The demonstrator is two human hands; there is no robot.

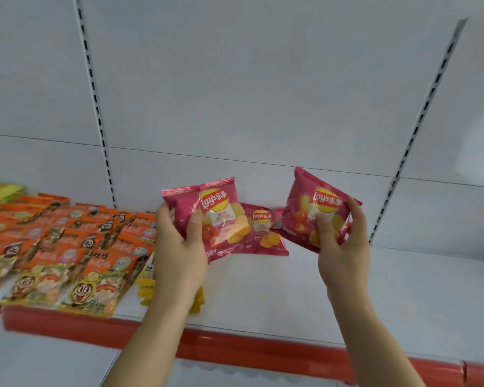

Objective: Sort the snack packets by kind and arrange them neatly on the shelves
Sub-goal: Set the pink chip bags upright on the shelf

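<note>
While each hand's fingers clasp a pink crisp packet (upright), another lies between.

The scene is lit evenly and brightly from above — only soft shadows are cast. Glare is seen on the left chip packet near its logo. Motion blur is smeared along the red shelf edge toward 7 o'clock. The slotted uprights are bowed by wide-angle distortion.
</note>
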